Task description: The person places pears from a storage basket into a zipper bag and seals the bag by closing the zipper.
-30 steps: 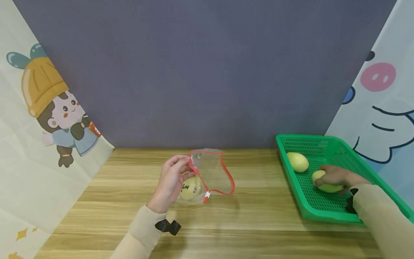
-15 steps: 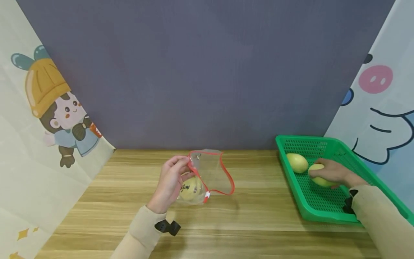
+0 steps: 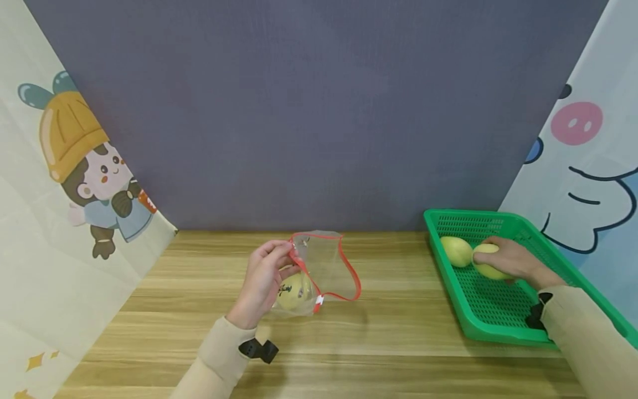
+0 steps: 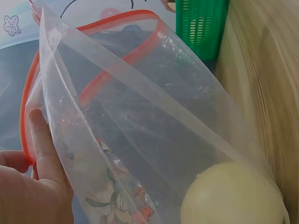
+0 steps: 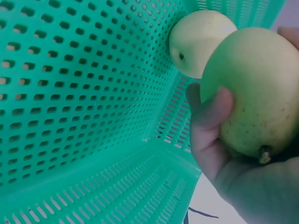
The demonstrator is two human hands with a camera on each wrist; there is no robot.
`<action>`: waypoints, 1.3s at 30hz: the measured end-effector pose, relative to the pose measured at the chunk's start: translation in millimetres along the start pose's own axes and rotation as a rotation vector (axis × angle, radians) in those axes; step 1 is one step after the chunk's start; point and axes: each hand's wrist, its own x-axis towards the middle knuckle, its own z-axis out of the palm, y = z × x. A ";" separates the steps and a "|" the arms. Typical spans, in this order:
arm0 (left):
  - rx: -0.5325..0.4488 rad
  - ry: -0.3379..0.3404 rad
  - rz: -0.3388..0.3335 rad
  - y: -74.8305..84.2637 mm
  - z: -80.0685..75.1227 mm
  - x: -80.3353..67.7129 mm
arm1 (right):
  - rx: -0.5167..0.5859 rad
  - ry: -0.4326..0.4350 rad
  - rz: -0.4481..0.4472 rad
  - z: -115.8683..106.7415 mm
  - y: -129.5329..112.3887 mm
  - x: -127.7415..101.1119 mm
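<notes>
In the head view my left hand (image 3: 266, 274) pinches the red-trimmed edge of a clear zip bag (image 3: 329, 263), whose mouth gapes to the right. One pale yellow pear (image 4: 233, 198) lies inside the bag, low down. Cartoon figures are printed on the bag, and a white slider (image 3: 319, 300) sits at its near corner. My right hand (image 3: 515, 257) grips a second pear (image 5: 254, 93), fingers and thumb curled around it, within the green basket (image 3: 466, 310). Another pear (image 3: 456, 251) rests against the basket's left side, close to the held one.
The basket stands at the right of the wood-grain table (image 3: 389, 332). Behind the table rises a dark grey panel (image 3: 299, 111). Cartoon-printed cloths (image 3: 30, 233) hang on both sides.
My right hand has lifted its pear a little and shifted it leftward and back, closer to the other pear in the basket. My left hand and the bag have stayed in place.
</notes>
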 end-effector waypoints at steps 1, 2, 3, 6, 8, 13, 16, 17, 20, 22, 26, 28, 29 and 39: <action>-0.001 0.001 0.001 -0.1 0.1 0.1 | 0.001 0.008 -0.006 -0.1 -1.2 0.0; -0.005 0.001 0.002 -0.2 0.1 0.3 | 0.001 0.018 -0.008 -0.3 -2.5 0.2; -0.008 0.002 0.003 -0.2 0.2 0.4 | 0.003 0.025 -0.010 -0.4 -3.6 0.4; -0.014 0.001 0.004 -0.2 0.5 0.8 | 0.002 0.050 -0.023 -0.4 -8.7 0.3; -0.016 0.000 0.005 -0.1 0.8 1.0 | 0.001 0.068 -0.028 -0.4 -12.6 0.6; -0.019 -0.003 0.005 0.4 1.1 1.1 | 0.015 0.099 -0.046 -0.8 -24.1 0.3; -0.019 -0.006 0.004 0.5 0.8 1.0 | 0.016 0.110 -0.052 -0.9 -31.9 -0.1; -0.019 -0.006 0.005 0.4 0.8 0.9 | 0.012 0.113 -0.055 -0.8 -34.2 -0.3; -0.017 -0.009 0.009 0.1 0.7 0.7 | 0.008 0.125 -0.066 -0.7 -40.2 -0.9; -0.017 -0.006 0.010 0.0 1.0 0.6 | 0.005 0.133 -0.074 -0.3 -43.0 -1.4; -0.014 -0.007 0.004 0.0 0.6 0.5 | 0.013 0.143 -0.075 0.6 -48.5 -3.2; -0.009 -0.009 0.002 0.3 0.5 0.3 | 0.018 0.145 -0.075 0.8 -51.4 -4.0; -0.009 -0.010 0.002 0.3 0.4 0.2 | 0.021 0.146 -0.075 0.9 -52.7 -4.3; -0.021 -0.008 -0.010 1.3 1.0 0.1 | -0.007 0.174 -0.120 4.9 -72.4 -8.6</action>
